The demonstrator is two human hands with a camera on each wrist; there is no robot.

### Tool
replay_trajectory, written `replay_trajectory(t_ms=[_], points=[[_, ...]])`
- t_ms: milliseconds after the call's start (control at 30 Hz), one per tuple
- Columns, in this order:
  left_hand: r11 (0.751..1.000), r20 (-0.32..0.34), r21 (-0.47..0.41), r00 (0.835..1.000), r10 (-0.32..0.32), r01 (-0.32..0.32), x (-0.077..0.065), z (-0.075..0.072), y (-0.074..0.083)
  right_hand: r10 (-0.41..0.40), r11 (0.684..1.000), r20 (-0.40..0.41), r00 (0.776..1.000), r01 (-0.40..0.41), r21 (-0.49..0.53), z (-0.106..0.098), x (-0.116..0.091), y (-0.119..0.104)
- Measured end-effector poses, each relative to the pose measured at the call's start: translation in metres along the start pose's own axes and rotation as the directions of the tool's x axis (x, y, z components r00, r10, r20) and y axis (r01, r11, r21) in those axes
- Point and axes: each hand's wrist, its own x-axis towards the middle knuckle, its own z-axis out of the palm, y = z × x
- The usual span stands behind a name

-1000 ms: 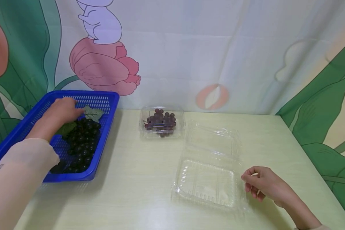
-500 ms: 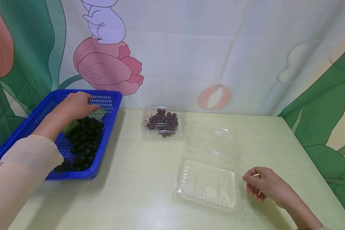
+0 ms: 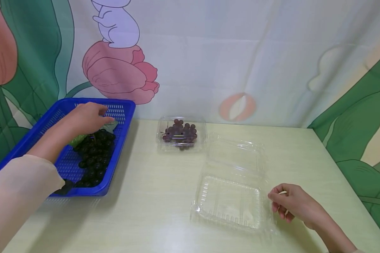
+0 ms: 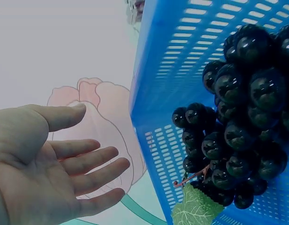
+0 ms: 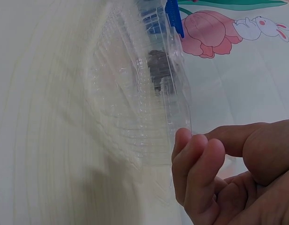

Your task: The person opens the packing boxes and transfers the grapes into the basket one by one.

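Observation:
My left hand [image 3: 85, 117] hovers over the blue plastic basket [image 3: 121, 149] on the left, its fingers loose and apart. In the left wrist view that hand [image 4: 60, 164] holds nothing, and the black grapes [image 4: 238, 117] lie in the basket beside it. A green leaf [image 4: 196, 206] hangs by their reddish stem. At the right, my right hand [image 3: 292, 203] pinches the side edge of a clear plastic clamshell [image 3: 231, 200], which lies unfolded on the table. Thumb and index finger meet at its thin rim in the right wrist view.
A closed clear clamshell with dark red grapes [image 3: 180, 133] stands at the back middle of the table, near the printed curtain [image 3: 193, 70]. The unfolded clamshell's lid half [image 3: 235, 158] reaches toward the back. Pale wood-look tabletop [image 3: 152, 196] lies between basket and clamshell.
My left hand has shifted to the right and back over the basket, away from the grapes and leaves. My right hand stays at the clamshell's edge. The whole view has drifted slightly.

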Motion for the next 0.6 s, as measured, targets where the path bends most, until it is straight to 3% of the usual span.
replay_trajectory(t_ms=[300,600], points=[[0.998,0.021,-0.048,0.999,0.037,-0.036,-0.014,0.013,0.0,0.001,1.0,-0.002,1.0,-0.001,0.001,0.001,0.001,-0.001],[0.994,0.003,-0.025,0.994,0.105,-0.105,-0.028,0.029,0.009,-0.011,1.0,0.004,1.0,0.011,0.01,0.0,0.0,0.0]])
